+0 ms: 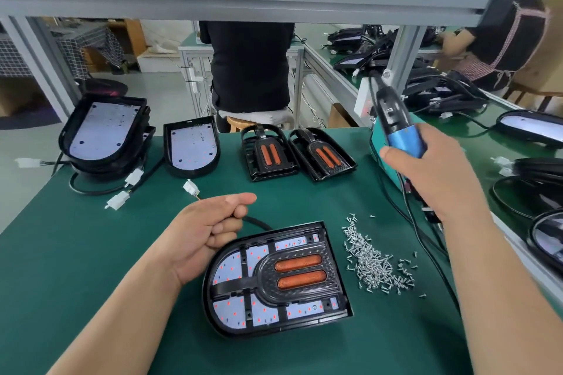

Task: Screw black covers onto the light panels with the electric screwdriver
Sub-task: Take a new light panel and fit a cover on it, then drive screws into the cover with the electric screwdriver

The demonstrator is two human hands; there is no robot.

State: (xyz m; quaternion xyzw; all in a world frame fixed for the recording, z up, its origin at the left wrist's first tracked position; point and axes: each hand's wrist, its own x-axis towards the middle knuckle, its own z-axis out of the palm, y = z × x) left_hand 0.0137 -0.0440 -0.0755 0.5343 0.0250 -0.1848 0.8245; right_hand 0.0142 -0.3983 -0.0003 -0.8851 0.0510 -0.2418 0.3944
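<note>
A light panel (pixel 231 310) lies near the table's front, with a black cover with two orange strips (pixel 300 275) laid on it. My left hand (pixel 210 228) grips the panel's black cable (pixel 259 222) just left of the panel's top edge. My right hand (pixel 438 179) holds the blue and black electric screwdriver (pixel 396 125) up over the table's right side, well above and right of the panel. A heap of small silver screws (pixel 374 265) lies right of the panel.
Two spare black covers (pixel 268 152) (pixel 323 152) and a bare panel (pixel 190 146) lie at the back, a stack of panels (pixel 100 131) at back left with white connectors (pixel 117 201). More panels line the right conveyor (pixel 533 128). A person in black (pixel 249 70) sits behind the table.
</note>
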